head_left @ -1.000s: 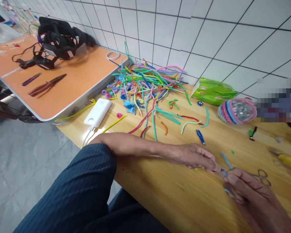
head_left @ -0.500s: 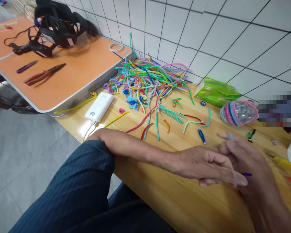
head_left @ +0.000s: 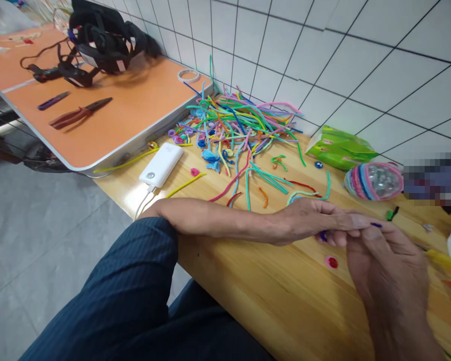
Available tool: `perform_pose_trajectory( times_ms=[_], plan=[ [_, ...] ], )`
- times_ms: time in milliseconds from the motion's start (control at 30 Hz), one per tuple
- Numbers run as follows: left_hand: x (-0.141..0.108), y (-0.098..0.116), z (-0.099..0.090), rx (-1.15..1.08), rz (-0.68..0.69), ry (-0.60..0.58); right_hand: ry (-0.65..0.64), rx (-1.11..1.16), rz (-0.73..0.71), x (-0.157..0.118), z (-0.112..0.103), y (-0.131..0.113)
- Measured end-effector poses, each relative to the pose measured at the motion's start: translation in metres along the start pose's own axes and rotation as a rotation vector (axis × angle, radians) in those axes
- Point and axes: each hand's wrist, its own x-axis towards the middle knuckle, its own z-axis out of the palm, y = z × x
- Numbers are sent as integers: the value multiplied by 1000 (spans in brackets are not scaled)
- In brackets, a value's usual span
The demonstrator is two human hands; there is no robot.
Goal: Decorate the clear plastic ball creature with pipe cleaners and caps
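Observation:
My left hand reaches across from the left, its thumb and fingers pinching a short dark blue pipe cleaner. Its tips meet those of my right hand, whose fingers are closed at the other end of the same dark blue piece. Most of that piece is hidden between the fingers. On the wooden table just below the hands lies a small pink and red coil. A pale green pipe cleaner lies beyond my left hand.
Loose pipe cleaners form a large heap against the tiled wall. A striped basket and a green packet stand at the back right. Leftward are a white power bank with a cable, and pliers on an orange table.
Both hands have moved away from my body and come together. My right hand's spread fingers have closed on the dark blue piece. The pink and red coil has come into sight.

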Motion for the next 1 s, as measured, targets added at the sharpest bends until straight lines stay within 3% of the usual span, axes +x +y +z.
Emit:
perform_pose_trajectory(
  times_ms=[67,133,200,267,367,467,500,567,667,800,900,1000],
  plan=[
    [4,6,-1,73,-36,1,43,64,-51,4,6,3],
    [7,21,-9,235,22,33,102,117,-50,12,7,5],
    [5,47,-29,509,136,86,174,119,-53,20,5,6],
    [-6,80,-62,866,249,158,167,79,-42,28,4,6],
    [-37,125,-124,1375,65,285,26,-67,-2,41,13,9],
    [-67,144,-180,1643,-213,310,-119,-285,-66,61,35,13],
    [-74,144,-193,1673,-305,284,-134,-354,-118,69,44,16],
    [-82,138,-212,1672,-354,247,-158,-476,-236,82,63,21],
    [-83,127,-227,1616,-412,224,-320,-635,-432,91,91,30],
    [-78,128,-236,1393,-224,181,-497,-669,-575,93,127,43],
    [-72,132,-234,1183,-79,122,-516,-635,-547,100,152,52],
    [-65,132,-222,1002,-29,97,-536,-567,-472,106,169,60]
  ],
)
